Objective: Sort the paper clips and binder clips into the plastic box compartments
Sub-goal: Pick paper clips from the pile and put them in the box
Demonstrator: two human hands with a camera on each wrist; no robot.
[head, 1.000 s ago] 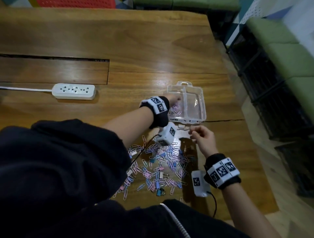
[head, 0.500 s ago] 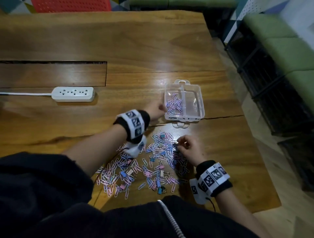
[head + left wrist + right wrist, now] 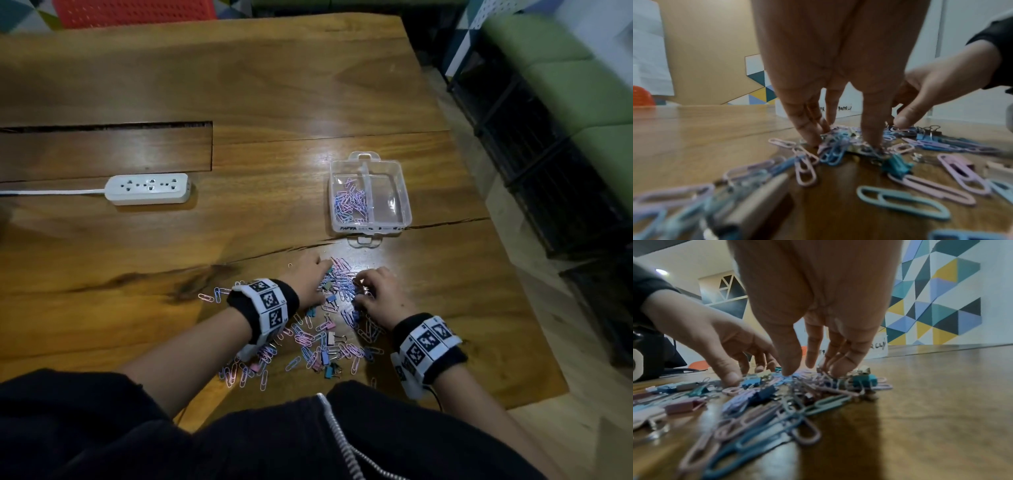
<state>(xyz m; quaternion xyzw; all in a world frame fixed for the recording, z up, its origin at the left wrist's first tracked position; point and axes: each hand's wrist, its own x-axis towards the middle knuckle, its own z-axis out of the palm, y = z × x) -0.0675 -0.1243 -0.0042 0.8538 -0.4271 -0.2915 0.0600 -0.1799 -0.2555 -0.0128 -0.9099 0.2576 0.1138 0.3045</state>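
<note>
A pile of pastel paper clips (image 3: 325, 337) mixed with small binder clips (image 3: 331, 371) lies on the wooden table in front of me. The clear plastic box (image 3: 405, 192) stands beyond it, with paper clips (image 3: 349, 205) in its left compartment; nothing shows in its right one. My left hand (image 3: 327, 270) points straight fingers down onto the pile's far end (image 3: 842, 142), thumb and fingertips touching clips. My right hand (image 3: 359, 284) is beside it, its curled fingers and thumb (image 3: 812, 371) pinching clips near a teal binder clip (image 3: 865, 380).
A white power strip (image 3: 149, 188) with its cord lies at the left. A recessed slot (image 3: 102, 150) runs across the table's left half. The table's right edge (image 3: 507, 274) drops to the floor, with black racks (image 3: 565, 192) and green cushions (image 3: 582, 85) beyond.
My left hand has come back from the box's left compartment to the pile. My right hand has lowered onto the pile and stayed there.
</note>
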